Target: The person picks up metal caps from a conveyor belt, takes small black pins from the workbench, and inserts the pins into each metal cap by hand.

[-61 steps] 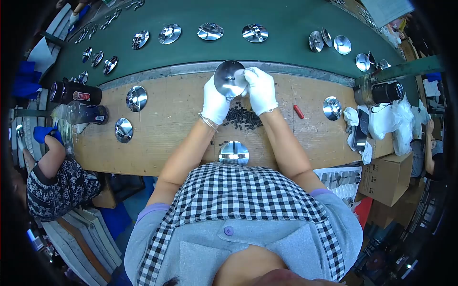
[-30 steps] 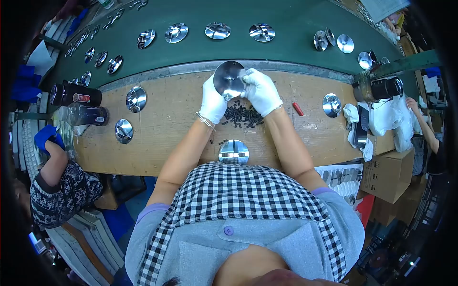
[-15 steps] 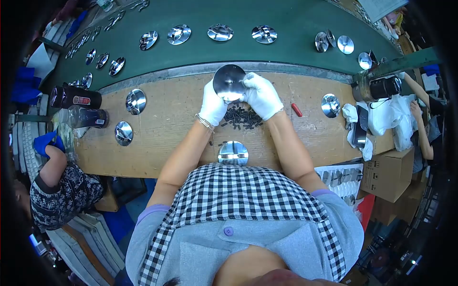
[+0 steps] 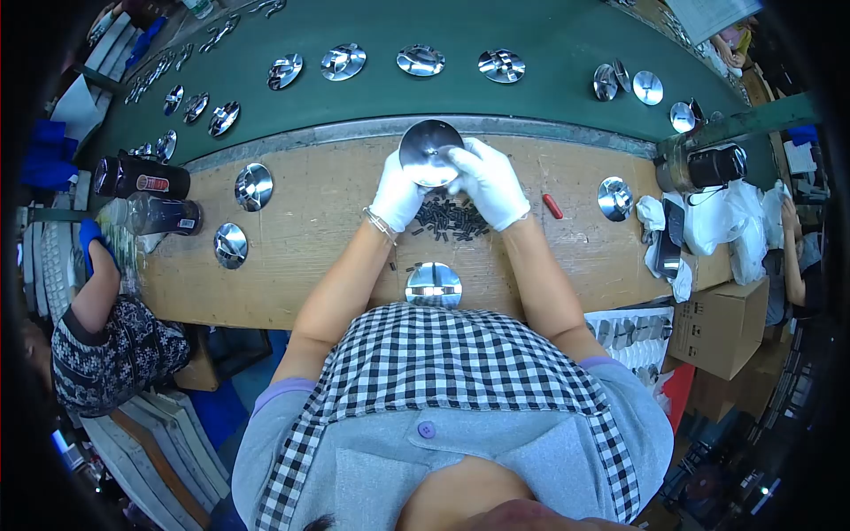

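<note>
Above the tabletop, a round polished metal disc (image 4: 423, 146) is tilted toward me, its face reflecting dark. Closed around its lower left edge is my left hand (image 4: 396, 196), in a white glove. My right hand (image 4: 492, 186), gloved too, grips the right side, with a fingertip lying on the face near the middle. The fingers behind the disc are hidden. Just below the hands lies a pile of small black rods (image 4: 453, 219). Closer to my apron is another shiny disc (image 4: 433, 284) with a bar across it.
More discs sit on the wooden table (image 4: 328, 265), including a left one (image 4: 254, 187) and a right one (image 4: 615, 198). A red cylinder (image 4: 552, 206) lies right of my hand. Beyond runs a green belt (image 4: 372, 102) carrying several discs. Bottles (image 4: 164, 215) stand left; a phone (image 4: 669, 237) lies right.
The held disc has shifted slightly right. My right fingertip has moved from its upper right edge inward across the face. Discs on the green belt have slid a little right.
</note>
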`<state>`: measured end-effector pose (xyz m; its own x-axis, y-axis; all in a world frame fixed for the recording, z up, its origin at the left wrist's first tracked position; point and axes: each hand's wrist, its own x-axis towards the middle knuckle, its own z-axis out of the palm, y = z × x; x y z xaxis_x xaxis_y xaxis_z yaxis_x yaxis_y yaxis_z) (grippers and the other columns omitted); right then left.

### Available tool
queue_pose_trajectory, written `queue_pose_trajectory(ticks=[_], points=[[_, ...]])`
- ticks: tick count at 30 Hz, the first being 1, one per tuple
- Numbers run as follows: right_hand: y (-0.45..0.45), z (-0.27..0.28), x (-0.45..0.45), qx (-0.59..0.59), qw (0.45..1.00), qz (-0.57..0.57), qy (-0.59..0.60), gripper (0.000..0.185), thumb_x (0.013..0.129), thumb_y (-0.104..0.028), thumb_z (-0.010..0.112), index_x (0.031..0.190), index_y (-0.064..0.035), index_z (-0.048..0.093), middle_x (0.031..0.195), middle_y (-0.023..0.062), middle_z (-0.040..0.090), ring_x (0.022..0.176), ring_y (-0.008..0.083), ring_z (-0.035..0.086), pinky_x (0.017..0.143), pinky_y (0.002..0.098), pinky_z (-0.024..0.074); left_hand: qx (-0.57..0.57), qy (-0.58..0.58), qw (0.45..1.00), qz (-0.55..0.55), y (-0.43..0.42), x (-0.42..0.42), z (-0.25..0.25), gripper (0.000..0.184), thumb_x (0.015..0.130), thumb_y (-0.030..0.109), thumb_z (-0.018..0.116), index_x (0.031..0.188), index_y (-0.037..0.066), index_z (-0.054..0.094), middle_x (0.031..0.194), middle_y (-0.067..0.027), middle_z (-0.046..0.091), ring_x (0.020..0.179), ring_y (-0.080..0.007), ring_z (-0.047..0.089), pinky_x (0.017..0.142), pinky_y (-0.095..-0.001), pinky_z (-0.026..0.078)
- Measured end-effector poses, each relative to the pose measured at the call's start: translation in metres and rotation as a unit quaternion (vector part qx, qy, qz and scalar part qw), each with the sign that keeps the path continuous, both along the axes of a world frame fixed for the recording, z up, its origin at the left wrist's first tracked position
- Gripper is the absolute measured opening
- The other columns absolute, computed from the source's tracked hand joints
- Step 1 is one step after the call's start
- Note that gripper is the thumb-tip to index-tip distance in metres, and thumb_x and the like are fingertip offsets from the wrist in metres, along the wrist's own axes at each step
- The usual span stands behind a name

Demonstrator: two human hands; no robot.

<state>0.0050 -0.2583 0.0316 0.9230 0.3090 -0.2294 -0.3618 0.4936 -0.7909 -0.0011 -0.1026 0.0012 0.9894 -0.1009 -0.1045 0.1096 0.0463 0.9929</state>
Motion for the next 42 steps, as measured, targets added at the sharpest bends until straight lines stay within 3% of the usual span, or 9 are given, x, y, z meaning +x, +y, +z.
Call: queue_pose_trajectory(ticks=[3, 9, 18, 23, 26, 32, 35, 37, 42], points=[[-0.001, 0.004, 0.0, -0.267, 0.962, -0.001, -0.053, 0.023, 0.088, -0.02, 0.062, 0.09, 0.0023, 0.061, 0.076, 0.0087, 0.062, 0.061, 0.0121, 0.06, 0.052, 0.0236, 0.047, -0.326, 0.115, 0.934, 0.088, -0.005, 0.006, -0.001, 0.036, 0.09, 0.028, 0.06, 0.109, -0.003, 0.059, 0.092, -0.0052, 0.064, 0.083, -0.0102, 0.06, 0.078, -0.026, 0.049], [0.006, -0.001, -0.001, -0.272, 0.953, -0.083, -0.105, 0.021, 0.089, -0.018, 0.06, 0.091, 0.0027, 0.062, 0.064, 0.0074, 0.06, 0.045, 0.0105, 0.055, 0.041, 0.0228, 0.0412, 0.055, -0.051, 0.996, 0.054, 0.006, -0.003, 0.01, 0.036, 0.089, 0.031, 0.063, 0.11, 0.002, 0.059, 0.081, 0.0, 0.06, 0.064, -0.0038, 0.05, 0.055, -0.0193, 0.042], [-0.005, -0.003, -0.008, -0.297, 0.946, -0.035, -0.128, 0.019, 0.091, -0.015, 0.056, 0.089, 0.0028, 0.061, 0.063, 0.0053, 0.06, 0.045, 0.0078, 0.053, 0.042, 0.0213, 0.0409, -0.001, -0.016, 0.999, 0.042, -0.005, 0.018, 0.012, 0.026, 0.089, 0.025, 0.063, 0.094, 0.0, 0.066, 0.086, -0.0063, 0.068, 0.064, -0.0112, 0.058, 0.059, -0.027, 0.047], [-0.021, -0.009, 0.0, -0.306, 0.944, -0.049, -0.116, 0.019, 0.091, -0.016, 0.056, 0.086, 0.0017, 0.061, 0.062, 0.0059, 0.06, 0.045, 0.0092, 0.055, 0.041, 0.0225, 0.0421, 0.196, -0.042, 0.972, 0.12, -0.024, 0.034, 0.013, 0.038, 0.092, 0.033, 0.058, 0.079, 0.0, 0.068, 0.063, -0.0058, 0.063, 0.058, -0.0139, 0.056, 0.055, -0.0299, 0.044], [-0.059, -0.008, 0.028, -0.301, 0.932, -0.186, -0.085, 0.022, 0.091, -0.02, 0.057, 0.084, 0.0003, 0.061, 0.066, 0.0086, 0.062, 0.047, 0.0119, 0.055, 0.043, 0.0238, 0.0427, -0.002, 0.099, 0.98, 0.174, -0.018, 0.039, 0.014, 0.047, 0.093, 0.042, 0.055, 0.066, 0.003, 0.061, 0.05, -0.0034, 0.053, 0.038, -0.0102, 0.045, 0.04, -0.0253, 0.036], [-0.122, -0.038, 0.106, 0.009, 0.926, -0.375, -0.04, 0.033, 0.09, -0.012, 0.055, 0.116, 0.0085, 0.052, 0.103, 0.017, 0.063, 0.076, 0.0213, 0.065, 0.062, 0.029, 0.0532, -0.001, 0.043, 0.989, 0.143, -0.01, 0.032, 0.005, 0.045, 0.093, 0.039, 0.056, 0.067, 0.003, 0.062, 0.05, -0.0039, 0.054, 0.037, -0.0082, 0.042, 0.037, -0.0225, 0.032], [-0.107, -0.024, 0.135, -0.218, 0.921, -0.302, -0.11, 0.045, 0.085, -0.014, 0.061, 0.123, 0.0088, 0.049, 0.106, 0.0165, 0.064, 0.089, 0.0269, 0.064, 0.077, 0.0335, 0.0512, 0.003, 0.078, 0.992, 0.103, -0.007, 0.034, 0.009, 0.044, 0.092, 0.038, 0.056, 0.068, 0.003, 0.063, 0.051, -0.0039, 0.054, 0.037, -0.0084, 0.043, 0.037, -0.0225, 0.032], [-0.102, -0.046, 0.171, -0.453, 0.815, -0.281, -0.229, 0.045, 0.078, -0.019, 0.067, 0.114, 0.0068, 0.058, 0.105, 0.0162, 0.066, 0.085, 0.0255, 0.065, 0.075, 0.0345, 0.0507, 0.013, 0.068, 0.994, 0.086, -0.005, 0.035, 0.007, 0.043, 0.092, 0.038, 0.057, 0.069, 0.003, 0.063, 0.051, -0.0037, 0.054, 0.038, -0.0084, 0.044, 0.038, -0.0224, 0.033], [-0.059, -0.004, 0.147, -0.469, 0.857, -0.124, -0.173, 0.025, 0.078, -0.021, 0.072, 0.088, 0.0012, 0.068, 0.073, 0.0059, 0.066, 0.061, 0.0091, 0.058, 0.055, 0.0234, 0.046, -0.005, 0.066, 0.996, 0.06, 0.006, 0.037, 0.011, 0.031, 0.092, 0.031, 0.058, 0.093, 0.001, 0.064, 0.069, -0.0044, 0.061, 0.051, -0.007, 0.051, 0.048, -0.0208, 0.039]])
